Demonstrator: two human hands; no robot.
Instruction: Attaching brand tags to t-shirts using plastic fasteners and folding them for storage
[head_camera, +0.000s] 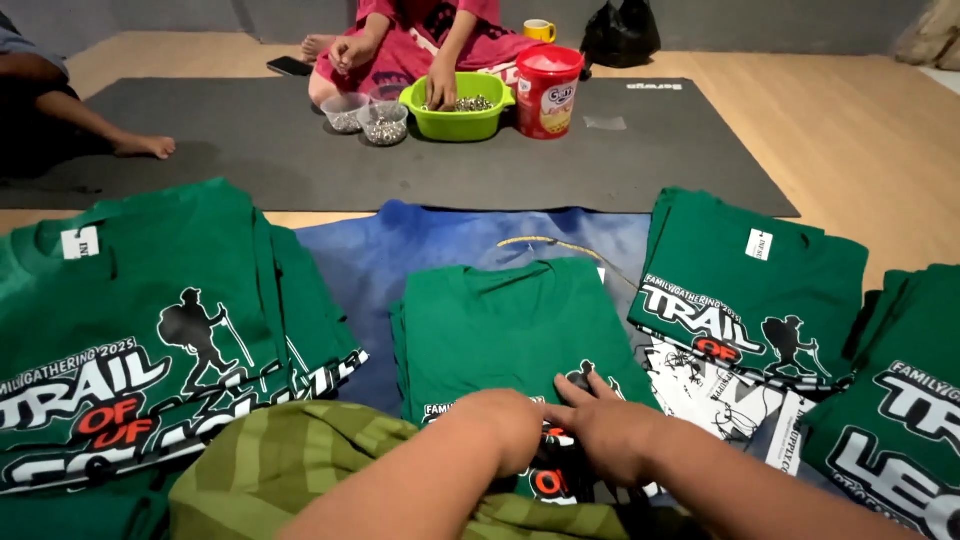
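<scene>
Hands meet low on the middle shirt (510, 320), a folded green tee lying on the blue cloth (400, 250) between the other green stacks. The right hand (600, 430) lies flat, fingers (585, 385) spread on the dark print, gripping nothing. The left hand (500, 425) is bent at the wrist beside it, touching the shirt's lower edge; its grip is hidden, so I cannot tell whether it pinches cloth.

Left of the middle shirt sits a tall shirt pile (150, 330); right of it, another pile (750, 290) overlapping a white printed sheet (720, 395). Beyond it, on the grey mat (650, 160), a second person's hand (440, 95) rests in a green basin (460, 120) by a red tub (547, 90).

To my eye, a sideways press could skew the fold or ruck the blue cloth; a forearm might nudge the left pile.
</scene>
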